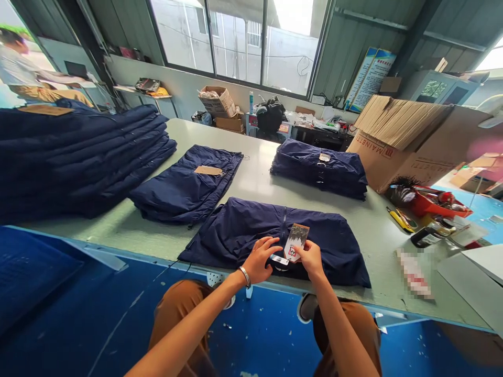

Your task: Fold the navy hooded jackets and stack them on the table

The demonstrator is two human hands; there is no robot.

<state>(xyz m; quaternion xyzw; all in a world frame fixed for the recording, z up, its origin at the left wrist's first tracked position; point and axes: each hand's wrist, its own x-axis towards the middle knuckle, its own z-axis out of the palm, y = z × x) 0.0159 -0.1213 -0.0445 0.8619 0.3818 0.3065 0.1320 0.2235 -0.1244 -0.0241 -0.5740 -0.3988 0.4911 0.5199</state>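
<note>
A folded navy jacket (330, 246) lies on the table in front of me, its zip running down the middle. My right hand (310, 259) pinches a hang tag (296, 242) with a dark printed top and a light lower half, tilted above the jacket. Just left of it, my left hand (261, 260) hovers over the cloth with its fingers apart, close to a small white label (279, 259). Whether the left fingertips touch that label, I cannot tell. Behind and to the left lies another folded navy garment (176, 191) with a brown tag (208, 170) on top.
Tall navy garment piles (78, 157) fill the table's left side. A smaller stack (318, 170) sits at the back right. Along the right edge are a cardboard box (424, 141), a red tray (424, 204), a yellow cutter (401, 220) and a dark bottle (430, 233). A person (23, 68) is far left.
</note>
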